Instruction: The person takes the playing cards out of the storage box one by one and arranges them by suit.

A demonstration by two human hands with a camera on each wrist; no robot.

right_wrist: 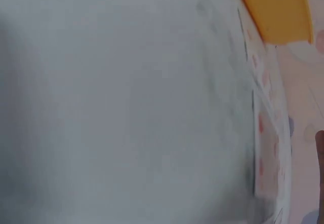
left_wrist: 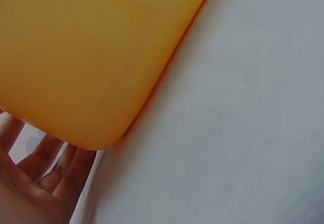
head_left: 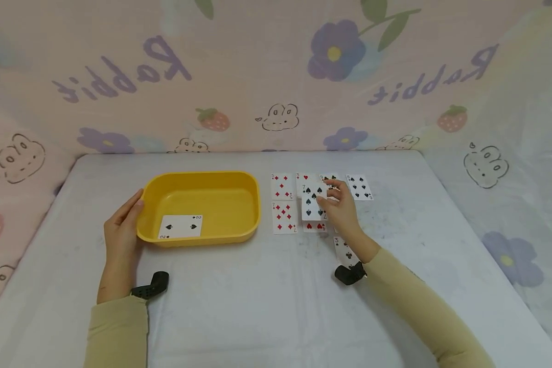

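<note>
My right hand [head_left: 342, 207] pinches a seven of spades [head_left: 309, 207] between thumb and fingers, face up over the rows of cards. Beneath it, a four of hearts [head_left: 315, 226] is partly covered. My left hand [head_left: 121, 225] rests against the left end of a yellow plastic tray [head_left: 221, 243]. Seen from the left wrist, its extended fingers [left_wrist: 76, 178] lie along the tray's outer wall. Inside the tray, a two of spades [head_left: 181, 226] lies sideways at the near left. The right wrist view catches little of the right hand, only a finger at the edge.
Right of the tray lie a five of diamonds [head_left: 282, 186], a seven of diamonds [head_left: 284, 217], a three of hearts [head_left: 305, 178] and a six of spades [head_left: 360, 187]. A three of clubs [head_left: 344, 249] sits nearer, partly under the right wrist. Patterned cloth [head_left: 239, 76] stands behind the white table [head_left: 257, 306].
</note>
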